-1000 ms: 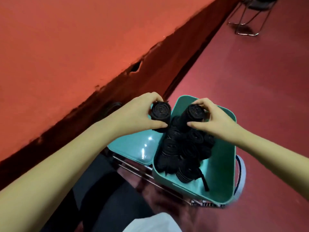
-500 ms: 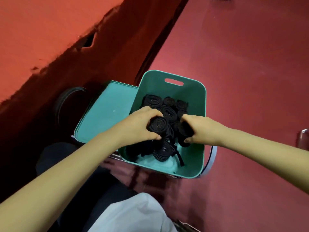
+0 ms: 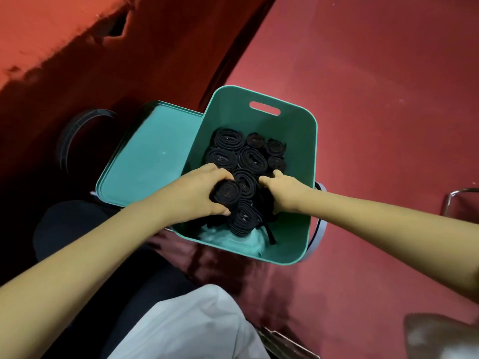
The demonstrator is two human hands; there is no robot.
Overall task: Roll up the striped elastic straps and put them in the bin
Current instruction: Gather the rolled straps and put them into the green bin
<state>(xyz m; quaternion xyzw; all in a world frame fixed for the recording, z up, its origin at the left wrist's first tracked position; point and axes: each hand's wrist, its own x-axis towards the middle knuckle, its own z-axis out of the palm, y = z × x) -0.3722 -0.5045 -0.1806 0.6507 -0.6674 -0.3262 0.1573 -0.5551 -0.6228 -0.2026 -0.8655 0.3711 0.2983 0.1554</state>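
Reaches down into the green bin (image 3: 233, 112). Wraps left hand (image 3: 197, 195) around a rolled strap (image 3: 227, 195), thumb underneath, amid the other rolls (image 3: 252, 159) inside. Digs right hand (image 3: 287, 194), curled downward, between rolls; cannot tell its hold.

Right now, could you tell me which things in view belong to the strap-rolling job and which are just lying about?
Job: teal bin; rolled straps inside it; the roll the left hand grips; right hand, down among the rolls.
Lying about: teal lid beside the bin; metal chair frame at right.
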